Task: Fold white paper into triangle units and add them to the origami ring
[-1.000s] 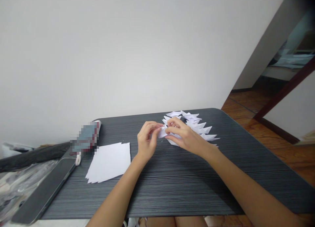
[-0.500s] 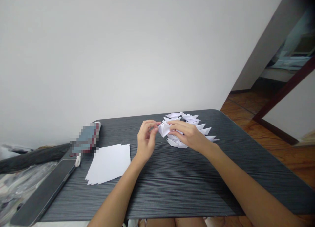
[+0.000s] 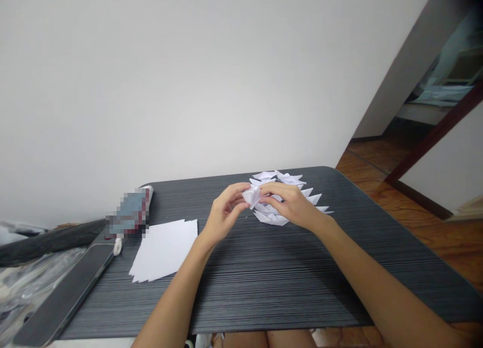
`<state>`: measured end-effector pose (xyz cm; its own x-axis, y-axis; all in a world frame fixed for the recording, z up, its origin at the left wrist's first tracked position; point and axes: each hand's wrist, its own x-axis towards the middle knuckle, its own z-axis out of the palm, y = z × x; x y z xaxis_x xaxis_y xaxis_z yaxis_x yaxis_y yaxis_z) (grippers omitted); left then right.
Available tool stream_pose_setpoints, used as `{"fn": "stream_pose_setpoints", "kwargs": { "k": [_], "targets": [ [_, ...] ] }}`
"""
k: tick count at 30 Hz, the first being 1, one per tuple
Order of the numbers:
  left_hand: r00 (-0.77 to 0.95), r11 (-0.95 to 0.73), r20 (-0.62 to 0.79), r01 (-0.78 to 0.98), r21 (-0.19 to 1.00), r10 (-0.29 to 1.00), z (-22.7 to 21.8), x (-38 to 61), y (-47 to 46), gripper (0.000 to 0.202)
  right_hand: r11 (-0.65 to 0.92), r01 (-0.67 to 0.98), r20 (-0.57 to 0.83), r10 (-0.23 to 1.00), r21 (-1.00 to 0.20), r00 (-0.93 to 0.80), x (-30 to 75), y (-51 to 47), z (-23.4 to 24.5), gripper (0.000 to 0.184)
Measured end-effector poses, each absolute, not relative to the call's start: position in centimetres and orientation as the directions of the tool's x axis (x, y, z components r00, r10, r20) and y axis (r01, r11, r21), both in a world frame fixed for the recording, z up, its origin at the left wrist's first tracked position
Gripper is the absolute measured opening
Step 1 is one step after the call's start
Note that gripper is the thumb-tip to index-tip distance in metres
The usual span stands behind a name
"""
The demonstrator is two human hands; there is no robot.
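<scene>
Both my hands meet above the far middle of the dark striped table. My left hand and my right hand pinch a small folded white paper piece between their fingertips, holding it just above the table. Right behind and under my right hand lies a pile of folded white paper triangles with their points fanned out to the right. A stack of flat white paper sheets lies on the table to the left of my left arm.
A blurred-out boxy object sits at the table's back left corner. A dark flat device lies along the left edge. A white wall rises behind the table. Wooden floor and a doorway are to the right.
My hands have drawn closer together around the small folded piece, and my left fingers have shifted onto it. The piece has turned slightly between the fingertips.
</scene>
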<state>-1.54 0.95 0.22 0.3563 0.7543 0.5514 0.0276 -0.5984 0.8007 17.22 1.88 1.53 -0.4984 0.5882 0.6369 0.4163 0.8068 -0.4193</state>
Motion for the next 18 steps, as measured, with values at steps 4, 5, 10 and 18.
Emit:
{"fn": "stream_pose_setpoints", "kwargs": {
  "k": [4, 5, 10, 18],
  "targets": [
    [0.412, -0.635, 0.553, 0.085, 0.767, 0.724, 0.4, -1.87, 0.92, 0.029, 0.807, 0.412, 0.578, 0.591, -0.423, -0.563, 17.38, 1.95, 1.65, 0.011],
    [0.429, -0.64, 0.545, 0.107, 0.761, 0.72, 0.43, -1.91, 0.9, 0.029, 0.805, 0.414, 0.56, 0.593, -0.424, -0.578, 17.39, 1.95, 1.68, 0.011],
    [0.451, -0.585, 0.481, 0.12, 0.802, 0.752, 0.13, -1.96, 0.99, 0.021, 0.8, 0.415, 0.496, 0.596, -0.432, -0.631, 17.43, 1.99, 1.86, 0.013],
    [0.436, -0.518, 0.442, 0.067, 0.853, 0.784, 0.14, -1.96, 1.09, 0.011, 0.824, 0.394, 0.462, 0.558, -0.408, -0.689, 17.64, 1.92, 1.93, 0.006]
  ]
}}
